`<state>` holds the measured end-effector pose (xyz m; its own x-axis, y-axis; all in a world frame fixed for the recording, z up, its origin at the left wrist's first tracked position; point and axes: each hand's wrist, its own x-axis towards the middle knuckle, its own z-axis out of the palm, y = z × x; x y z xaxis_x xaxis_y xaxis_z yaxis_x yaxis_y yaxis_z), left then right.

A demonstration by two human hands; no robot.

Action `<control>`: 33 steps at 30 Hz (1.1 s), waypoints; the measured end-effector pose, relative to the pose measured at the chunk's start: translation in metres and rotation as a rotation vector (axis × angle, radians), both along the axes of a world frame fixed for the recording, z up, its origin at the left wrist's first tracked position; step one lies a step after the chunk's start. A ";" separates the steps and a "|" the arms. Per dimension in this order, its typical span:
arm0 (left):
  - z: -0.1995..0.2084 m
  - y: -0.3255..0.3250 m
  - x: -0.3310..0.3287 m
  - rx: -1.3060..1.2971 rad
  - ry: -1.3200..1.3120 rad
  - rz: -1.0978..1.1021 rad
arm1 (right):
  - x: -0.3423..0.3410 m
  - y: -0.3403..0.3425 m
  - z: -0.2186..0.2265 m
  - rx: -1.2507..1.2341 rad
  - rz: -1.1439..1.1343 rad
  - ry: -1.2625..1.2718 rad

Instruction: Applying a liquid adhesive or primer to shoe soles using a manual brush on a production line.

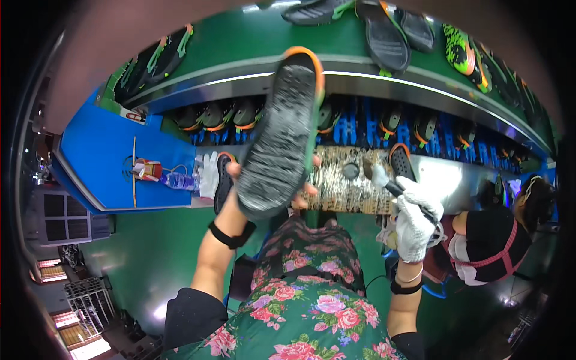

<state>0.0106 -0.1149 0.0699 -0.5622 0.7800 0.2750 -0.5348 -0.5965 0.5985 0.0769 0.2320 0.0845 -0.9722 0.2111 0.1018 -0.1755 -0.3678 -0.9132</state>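
Note:
My left hand, bare, grips a black shoe sole from behind. The sole stands tilted up toward me, its broad face streaked and glossy as if wet, with orange and green along its edge. Most of that hand is hidden by it. In a white glove, my right hand is closed round the dark handle of a brush, held over the right part of the bench and apart from the sole. Another sole with an orange rim lies just beyond the brush, and one more lies left of my left hand.
A patchy, film-covered work mat with a small dark round pot lies ahead. Behind it, shoes stand in a row among blue holders. A green conveyor carries more soles. At left are a bottle and glove. A co-worker sits at right.

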 end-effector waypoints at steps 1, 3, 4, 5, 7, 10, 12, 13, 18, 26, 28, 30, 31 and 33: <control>0.016 -0.017 -0.024 0.070 0.060 0.049 | 0.001 0.002 -0.009 -0.043 0.001 -0.026; 0.043 -0.045 -0.078 0.228 0.125 0.106 | -0.006 -0.011 -0.021 0.036 0.043 -0.029; 0.053 -0.060 -0.103 0.319 0.130 0.110 | -0.005 -0.017 -0.026 0.107 0.075 -0.062; 0.057 -0.078 -0.122 0.417 -0.093 0.214 | -0.004 -0.023 -0.034 0.136 0.086 -0.139; 0.050 -0.113 -0.152 0.558 -0.456 0.561 | -0.001 -0.039 -0.051 0.149 0.157 -0.151; 0.040 -0.110 -0.174 0.706 -0.568 0.954 | 0.013 -0.044 -0.074 0.170 0.195 -0.236; 0.034 -0.081 -0.191 0.380 -0.425 1.326 | 0.015 -0.041 -0.090 0.051 0.176 -0.296; 0.049 -0.040 -0.201 0.131 -0.340 1.424 | 0.014 -0.039 -0.092 0.012 0.140 -0.294; 0.033 0.011 -0.288 -1.505 0.861 1.599 | 0.015 -0.036 -0.090 -0.080 0.104 -0.300; 0.039 0.002 -0.229 -0.595 0.438 1.573 | 0.023 -0.025 -0.104 -0.124 0.020 -0.302; 0.051 -0.014 -0.166 -0.563 0.231 1.639 | 0.027 -0.016 -0.104 -0.166 -0.028 -0.302; 0.050 -0.042 -0.122 -0.612 0.237 1.868 | 0.029 -0.007 -0.105 -0.169 -0.086 -0.288; 0.044 -0.063 -0.103 -0.500 0.231 1.870 | 0.029 0.005 -0.111 -0.188 -0.076 -0.303; 0.034 -0.093 -0.070 -0.453 0.138 1.929 | 0.027 0.015 -0.099 -0.244 -0.100 -0.262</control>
<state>-0.0590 -0.2082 0.1039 -0.5922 -0.7132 0.3750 0.5721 -0.0445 0.8189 0.1042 0.2474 -0.0143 -0.9320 0.2937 -0.2125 0.0062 -0.5732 -0.8194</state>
